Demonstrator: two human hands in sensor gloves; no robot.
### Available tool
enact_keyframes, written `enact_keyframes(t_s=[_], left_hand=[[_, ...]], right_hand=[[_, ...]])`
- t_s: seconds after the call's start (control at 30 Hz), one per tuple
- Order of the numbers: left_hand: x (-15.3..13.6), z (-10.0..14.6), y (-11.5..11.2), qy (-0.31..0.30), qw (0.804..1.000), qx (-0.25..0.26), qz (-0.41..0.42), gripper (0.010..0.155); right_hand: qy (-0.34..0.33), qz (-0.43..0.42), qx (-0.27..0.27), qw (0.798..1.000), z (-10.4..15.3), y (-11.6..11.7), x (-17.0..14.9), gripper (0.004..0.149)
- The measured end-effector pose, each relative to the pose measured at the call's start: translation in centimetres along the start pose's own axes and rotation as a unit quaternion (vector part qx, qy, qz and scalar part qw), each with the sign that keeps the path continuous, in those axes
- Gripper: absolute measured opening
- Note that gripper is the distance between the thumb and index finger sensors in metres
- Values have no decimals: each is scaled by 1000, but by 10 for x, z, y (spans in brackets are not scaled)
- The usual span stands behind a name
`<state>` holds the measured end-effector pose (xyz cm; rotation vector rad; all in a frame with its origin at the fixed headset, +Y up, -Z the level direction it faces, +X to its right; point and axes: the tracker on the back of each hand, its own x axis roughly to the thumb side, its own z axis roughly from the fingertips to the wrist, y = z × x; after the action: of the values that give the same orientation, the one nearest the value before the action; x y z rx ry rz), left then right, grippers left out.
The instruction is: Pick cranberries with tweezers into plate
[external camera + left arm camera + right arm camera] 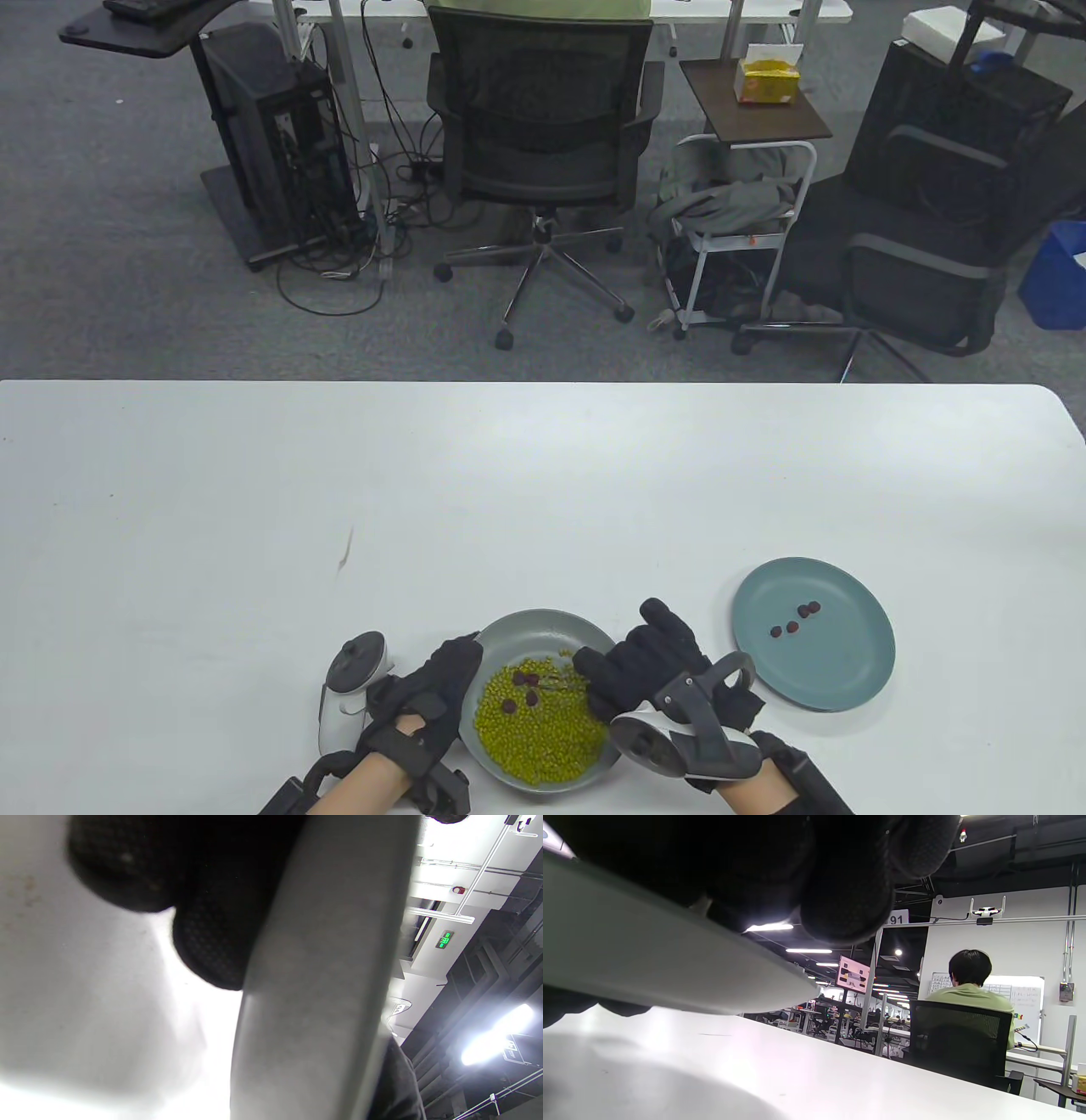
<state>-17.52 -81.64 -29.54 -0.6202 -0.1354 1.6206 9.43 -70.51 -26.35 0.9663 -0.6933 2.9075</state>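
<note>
Cranberries (519, 686) lie dark red among green peas (536, 723) in grey bowl (543, 624), bottom centre of frame. Thin tweezers (556, 681) reach in from my right hand (649, 671); my fingers curl around them, tips near berries, cannot tell if anything pinched. My left hand (428, 692) holds bowl's left rim. Four cranberries already on teal plate (836, 679), lower right. White desk (424, 509) beneath.

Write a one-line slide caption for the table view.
Gloved left hand steadies a grey bowl of green peas and cranberries while the right hand reaches in; four cranberries lie on the teal plate.
</note>
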Motion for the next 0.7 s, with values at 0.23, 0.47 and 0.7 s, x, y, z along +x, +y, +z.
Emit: enact_keyframes(t_s=[0.23,0.47,0.7], left_hand=[[0,0,0,0,1000,1,3,60],[1,0,2,-4,1000,8,-5,60],[3,1,4,-7,1000,11,-1,60]], right_hand=[[15,-22,-10,1000,1,-3,-5,45],[69,-33,-35,996,6,-25,-34,45],[253,-22,-25,967,30,-51,-127,45]])
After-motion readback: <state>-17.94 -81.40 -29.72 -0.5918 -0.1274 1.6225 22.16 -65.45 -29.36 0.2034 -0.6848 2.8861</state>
